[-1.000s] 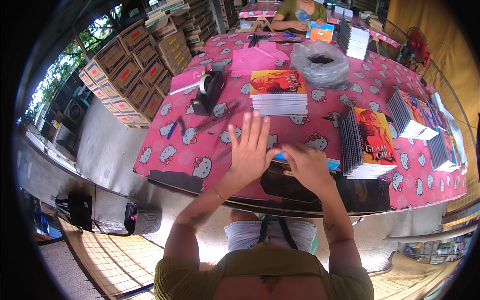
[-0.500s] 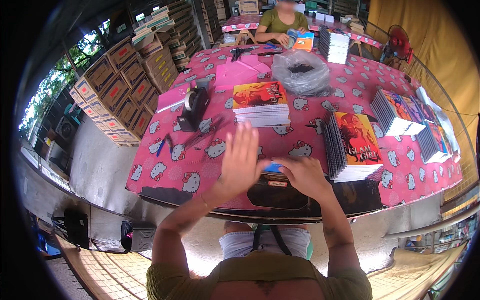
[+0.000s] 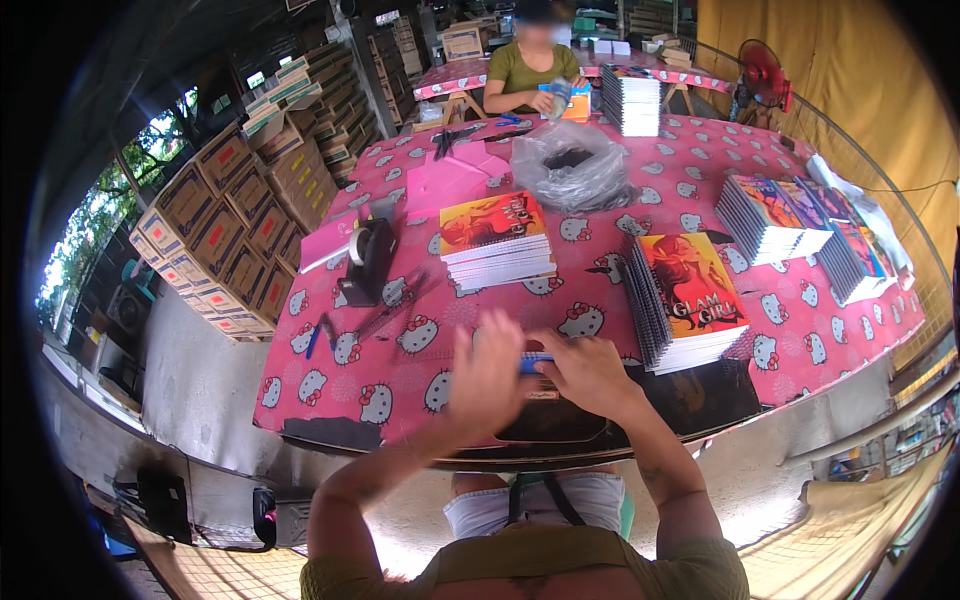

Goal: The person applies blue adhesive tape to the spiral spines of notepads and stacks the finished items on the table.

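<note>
At the table's near edge, both my hands are over a small blue object (image 3: 534, 363) whose kind I cannot make out. My right hand (image 3: 592, 374) has its fingers and thumb closed about the right end of it. Just left of it, my left hand (image 3: 487, 370) is smeared by motion, fingers stretched out and apart from any clear grip. Below the hands lies a flat black surface (image 3: 550, 424) with a small orange label. Beyond them sits a stack of spiral notebooks (image 3: 495, 240) with red-and-orange covers; another stack (image 3: 688, 300) stands to the right of my right hand.
A tape dispenser (image 3: 368, 262) and a blue pen (image 3: 314, 338) lie at left on the pink tablecloth (image 3: 400, 375). Farther back are pink sheets (image 3: 450, 178), a clear plastic bag (image 3: 570, 165) and more notebooks (image 3: 772, 220). Opposite, a person (image 3: 535, 75) handles something. Cartons (image 3: 215, 240) rise at left.
My left hand has shifted down and closer to the blue object, and is now more blurred. The right hand keeps its place on the object. The whole view has tilted slightly.
</note>
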